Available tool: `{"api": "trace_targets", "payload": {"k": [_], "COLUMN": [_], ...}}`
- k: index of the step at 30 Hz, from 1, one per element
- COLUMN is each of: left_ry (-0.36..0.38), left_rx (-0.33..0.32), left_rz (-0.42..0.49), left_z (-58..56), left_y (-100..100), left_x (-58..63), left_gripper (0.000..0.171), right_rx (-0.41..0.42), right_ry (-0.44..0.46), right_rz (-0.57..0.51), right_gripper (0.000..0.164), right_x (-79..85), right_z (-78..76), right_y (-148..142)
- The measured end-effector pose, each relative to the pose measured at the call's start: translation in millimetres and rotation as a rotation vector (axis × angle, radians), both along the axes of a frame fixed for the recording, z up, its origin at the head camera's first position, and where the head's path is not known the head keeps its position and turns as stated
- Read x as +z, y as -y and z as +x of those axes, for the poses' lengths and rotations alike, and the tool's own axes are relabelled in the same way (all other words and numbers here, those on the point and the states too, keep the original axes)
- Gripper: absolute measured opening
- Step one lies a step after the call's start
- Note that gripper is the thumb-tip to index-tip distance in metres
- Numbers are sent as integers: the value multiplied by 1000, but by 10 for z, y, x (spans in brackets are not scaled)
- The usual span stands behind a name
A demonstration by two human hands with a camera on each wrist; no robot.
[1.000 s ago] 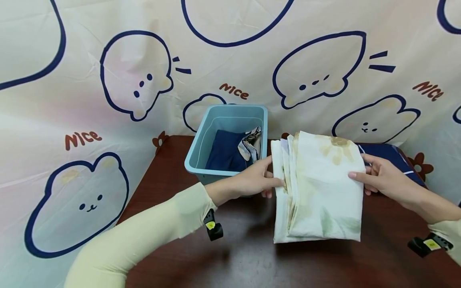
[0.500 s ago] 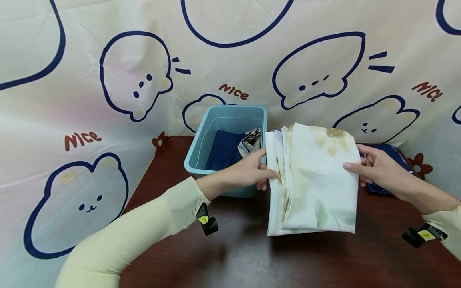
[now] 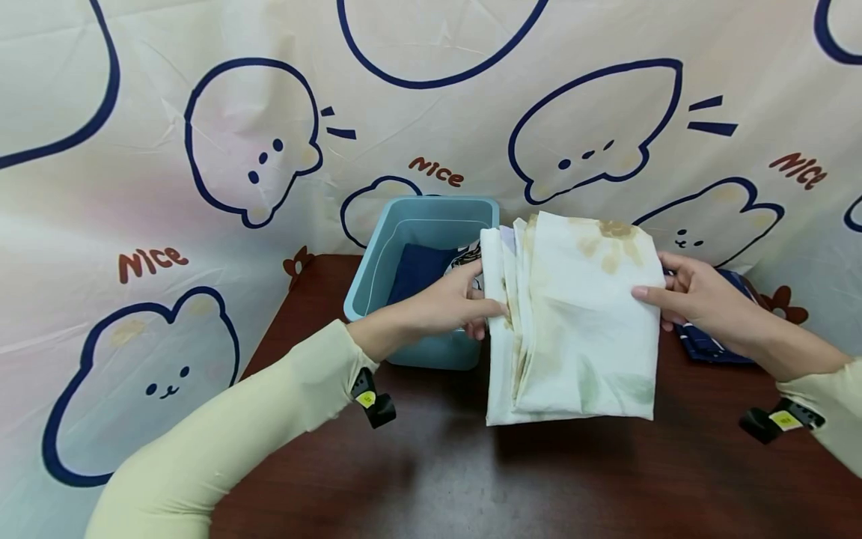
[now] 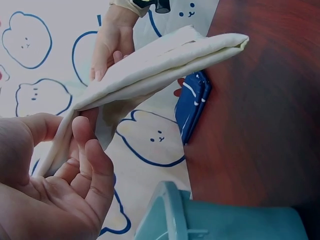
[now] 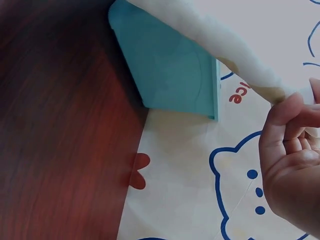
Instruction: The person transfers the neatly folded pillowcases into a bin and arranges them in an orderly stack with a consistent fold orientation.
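Note:
A folded white cloth (image 3: 592, 329) with tan flowers and green leaves hangs between my two hands, raised above the table. My left hand (image 3: 444, 303) pinches its layered left edge, thumb in front and fingers behind. On the opposite edge, my right hand (image 3: 700, 303) grips it the same way. The left wrist view shows the folded cloth (image 4: 165, 65) edge-on, in thick layers. Just behind my left hand stands a light blue bin (image 3: 377, 262). Inside it lie a folded navy cloth (image 3: 419, 271) and a patterned black-and-white cloth (image 3: 468, 256), partly covered by my hand and the white cloth.
A folded navy cloth with white lines (image 3: 707, 344) lies on the dark red-brown table (image 3: 431, 479), behind my right hand. A cartoon-printed backdrop (image 3: 431, 127) rises along the table's back and sides.
Both hands have lifted the folded white cloth and shifted it left, toward the bin. It now covers more of the bin's right side, and more of the navy cloth at right shows.

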State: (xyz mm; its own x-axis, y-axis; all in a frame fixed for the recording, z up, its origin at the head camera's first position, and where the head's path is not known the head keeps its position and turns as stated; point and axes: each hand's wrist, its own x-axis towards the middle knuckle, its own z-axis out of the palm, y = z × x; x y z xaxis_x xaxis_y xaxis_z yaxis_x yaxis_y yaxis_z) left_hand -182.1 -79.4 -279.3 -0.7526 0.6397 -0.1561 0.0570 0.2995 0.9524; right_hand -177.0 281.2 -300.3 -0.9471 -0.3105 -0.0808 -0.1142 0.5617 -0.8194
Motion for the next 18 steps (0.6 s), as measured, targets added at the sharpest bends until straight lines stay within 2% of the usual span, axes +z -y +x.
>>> {"api": "trace_targets", "payload": {"k": [6, 13, 18], "left_ry": [-19, -43, -54], "left_rx": [11, 18, 34], "left_rz": [-12, -21, -9], "left_z": [-37, -56, -80], "left_y": [55, 111, 155], "left_x": [63, 125, 169], "left_gripper": [63, 62, 62], "right_rx": [14, -36, -32], "right_ry": [2, 26, 18], "right_rz": [-30, -10, -30], "right_gripper": [71, 77, 75], "right_x": [66, 137, 182], "right_z": [-45, -77, -102], "right_y": [63, 148, 204]}}
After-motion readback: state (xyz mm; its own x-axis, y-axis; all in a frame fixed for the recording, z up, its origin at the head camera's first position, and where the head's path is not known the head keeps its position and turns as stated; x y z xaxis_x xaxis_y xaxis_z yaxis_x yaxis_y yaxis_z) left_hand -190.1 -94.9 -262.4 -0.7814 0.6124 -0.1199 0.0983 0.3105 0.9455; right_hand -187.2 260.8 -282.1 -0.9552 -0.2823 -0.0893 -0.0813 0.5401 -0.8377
